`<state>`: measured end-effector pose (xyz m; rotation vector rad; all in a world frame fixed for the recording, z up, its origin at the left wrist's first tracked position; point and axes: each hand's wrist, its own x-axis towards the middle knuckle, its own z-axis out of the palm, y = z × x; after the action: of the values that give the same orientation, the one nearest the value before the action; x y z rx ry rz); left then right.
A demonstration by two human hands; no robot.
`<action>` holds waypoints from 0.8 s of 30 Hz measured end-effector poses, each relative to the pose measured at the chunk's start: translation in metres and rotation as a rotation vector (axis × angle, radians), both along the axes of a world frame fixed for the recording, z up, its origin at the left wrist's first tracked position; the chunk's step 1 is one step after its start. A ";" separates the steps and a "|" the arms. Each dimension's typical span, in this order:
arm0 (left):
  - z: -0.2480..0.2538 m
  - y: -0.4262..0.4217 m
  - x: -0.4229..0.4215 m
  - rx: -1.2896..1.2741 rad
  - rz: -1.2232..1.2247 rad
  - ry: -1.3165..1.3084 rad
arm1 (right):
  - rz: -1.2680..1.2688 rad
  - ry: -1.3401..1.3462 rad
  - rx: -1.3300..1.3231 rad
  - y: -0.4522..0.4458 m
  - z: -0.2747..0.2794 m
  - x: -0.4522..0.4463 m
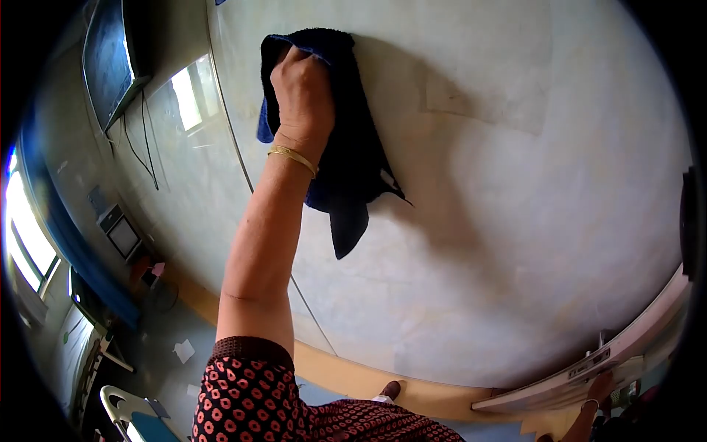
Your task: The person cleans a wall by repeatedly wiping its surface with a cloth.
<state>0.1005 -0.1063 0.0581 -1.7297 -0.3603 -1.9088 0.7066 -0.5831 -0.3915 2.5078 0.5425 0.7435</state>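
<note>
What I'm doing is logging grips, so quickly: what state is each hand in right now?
Left hand: closed on the dark cloth, fingertips hidden.
Right hand: cannot be told; whose the blurry hand at lower right is stays unclear.

Dark screen [109,62], blue curtain [90,271] beside bright window [24,228], paper scrap [184,351] on grey floor [153,353]

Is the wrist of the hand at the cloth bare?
No, the hand holding the cloth wears a gold bangle.

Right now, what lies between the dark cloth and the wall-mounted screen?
Between the dark cloth and the screen, the head view shows only pale wall, with a thin seam and a bright reflection.
</note>
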 end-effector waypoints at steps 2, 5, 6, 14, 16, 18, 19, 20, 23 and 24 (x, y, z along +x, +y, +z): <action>-0.025 0.000 -0.008 -0.010 0.429 0.185 | 0.037 0.021 0.095 0.000 0.006 -0.005; -0.071 0.000 -0.002 0.135 0.167 0.212 | -0.019 0.219 0.302 0.003 0.008 -0.010; -0.080 -0.010 0.001 0.117 0.127 0.222 | -0.033 0.102 0.077 0.000 -0.002 0.000; -0.028 -0.006 -0.007 0.093 0.230 0.240 | -0.095 0.155 0.064 0.003 0.016 -0.017; -0.053 -0.005 -0.007 0.118 0.242 0.232 | 0.071 -0.148 -0.215 -0.012 -0.012 0.009; -0.080 0.000 -0.010 0.091 0.172 0.206 | 0.024 -0.020 -0.107 -0.004 0.009 -0.007; -0.077 0.002 -0.010 0.124 0.143 0.201 | -0.021 0.105 0.000 0.001 0.019 -0.015; -0.074 0.003 -0.010 0.151 0.115 0.195 | -0.025 0.107 0.000 0.002 0.020 -0.015; -0.039 0.005 -0.009 0.141 0.162 0.178 | -0.009 0.141 0.045 -0.008 0.009 -0.001; -0.033 0.002 -0.005 0.065 0.124 0.165 | 0.021 0.048 -0.017 -0.014 -0.004 0.012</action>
<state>0.0953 -0.1043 0.0250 -1.7648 -0.3315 -1.6600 0.7189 -0.5974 -0.3952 2.5139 0.5902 0.6851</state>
